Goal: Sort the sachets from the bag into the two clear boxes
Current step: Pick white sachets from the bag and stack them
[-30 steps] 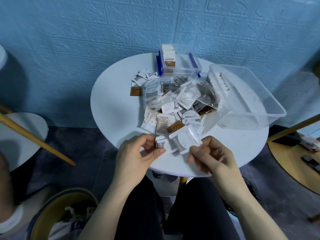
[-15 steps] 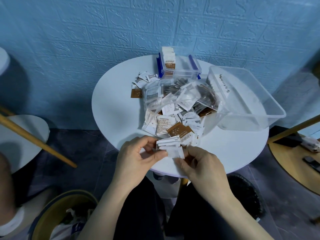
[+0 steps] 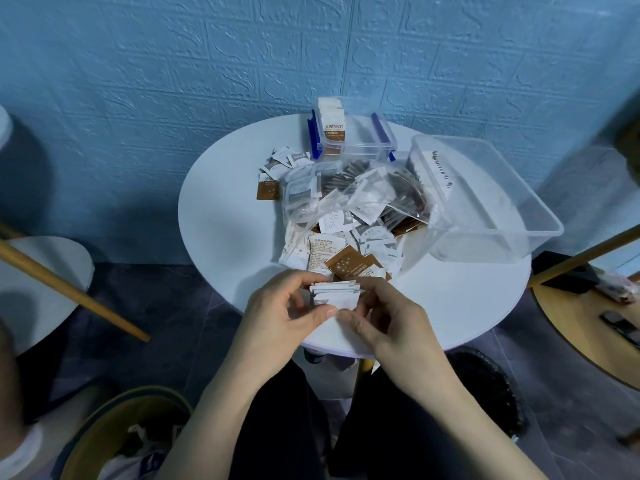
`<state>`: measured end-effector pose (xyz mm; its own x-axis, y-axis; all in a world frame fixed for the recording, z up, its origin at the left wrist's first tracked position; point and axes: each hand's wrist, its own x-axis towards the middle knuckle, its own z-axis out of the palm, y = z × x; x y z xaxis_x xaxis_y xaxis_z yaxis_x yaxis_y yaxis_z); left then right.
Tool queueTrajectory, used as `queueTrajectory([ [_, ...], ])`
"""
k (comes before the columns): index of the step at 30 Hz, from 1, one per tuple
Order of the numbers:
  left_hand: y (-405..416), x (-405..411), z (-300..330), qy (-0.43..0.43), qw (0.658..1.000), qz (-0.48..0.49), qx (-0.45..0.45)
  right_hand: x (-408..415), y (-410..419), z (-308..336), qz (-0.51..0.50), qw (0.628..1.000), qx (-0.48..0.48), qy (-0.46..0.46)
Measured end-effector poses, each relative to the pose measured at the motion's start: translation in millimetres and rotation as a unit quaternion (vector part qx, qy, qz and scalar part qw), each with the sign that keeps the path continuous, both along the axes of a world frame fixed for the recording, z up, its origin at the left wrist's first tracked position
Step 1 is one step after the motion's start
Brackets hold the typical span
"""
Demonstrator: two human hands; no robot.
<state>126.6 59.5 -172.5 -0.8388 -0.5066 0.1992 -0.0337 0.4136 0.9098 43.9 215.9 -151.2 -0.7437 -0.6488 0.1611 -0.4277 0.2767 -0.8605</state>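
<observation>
A second ago your right hand was off to the right, lifting a single white paper sachet clear of the heap. It has since swung in toward your left hand, and the two now meet at the near edge of the table. That sachet has joined the small stack of white paper sachets, which both hands now pinch together, your thumbs nearly touching beneath it.

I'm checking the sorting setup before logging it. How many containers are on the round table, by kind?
Small clear box with blue latches: 1
Large clear box: 1
Clear plastic bag of sachets: 1
Total: 3
</observation>
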Motion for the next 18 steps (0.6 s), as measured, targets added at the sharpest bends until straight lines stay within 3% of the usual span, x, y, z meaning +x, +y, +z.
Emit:
queueTrajectory([
  [4, -2.0, -3.3, 1.1, 0.0, 0.998, -0.028, 0.05, -10.7, 8.5, 2.1, -0.023, 1.0, -0.002, 0.017],
  [10, -5.5, -4.8, 1.5, -0.014, 0.996, -0.057, 0.07, -48.2, 14.0, 21.3, -0.17, 0.95, 0.13, 0.225],
  [14, -4.0, -5.0, -1.5, -0.001, 0.995, -0.051, 0.085, -59.7, 2.7, 26.2, -0.168, 0.892, 0.344, 0.242],
  [16, -3.3, -5.8, -3.2, 0.004, 0.995, -0.046, 0.083, -62.1, -0.8, 26.6, -0.166, 0.887, 0.366, 0.229],
  [18, -3.0, -6.4, -4.5, 0.006, 0.996, -0.042, 0.083, -65.7, -2.1, 27.8, -0.171, 0.907, 0.334, 0.191],
])
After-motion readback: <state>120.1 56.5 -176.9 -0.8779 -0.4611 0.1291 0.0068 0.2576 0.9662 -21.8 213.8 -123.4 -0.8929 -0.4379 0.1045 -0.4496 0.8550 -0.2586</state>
